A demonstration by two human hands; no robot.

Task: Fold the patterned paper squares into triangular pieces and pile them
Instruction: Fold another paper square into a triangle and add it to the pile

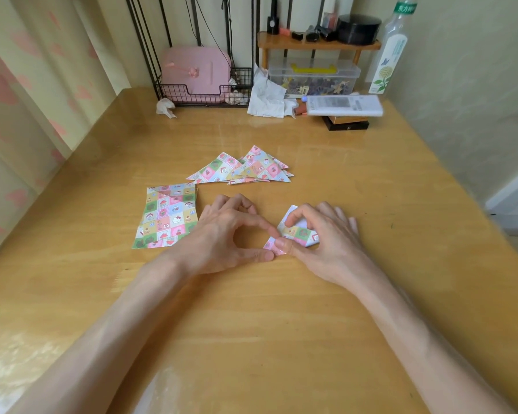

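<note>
Workpiece: one patterned sheet [295, 234], pastel checkered print with its white reverse showing at the far corner, lying on the table [281, 324] front of centre. The left hand [225, 234], thumb and forefinger curled, holds its left edge by the fingertips. The right hand [326, 237] pinches it between thumb and forefinger.

Unfolded squares [166, 216] lie stacked to the left, and folded triangles [245, 170] are piled just behind the hands.

At the rear, a wire basket [204, 95] holds a pink case [195, 70]. A clear box [313, 76] with a yellow handle holds small pieces, detail unclear. A crumpled tissue [165, 106] and a bottle [389, 55] sit well apart from the hands.
</note>
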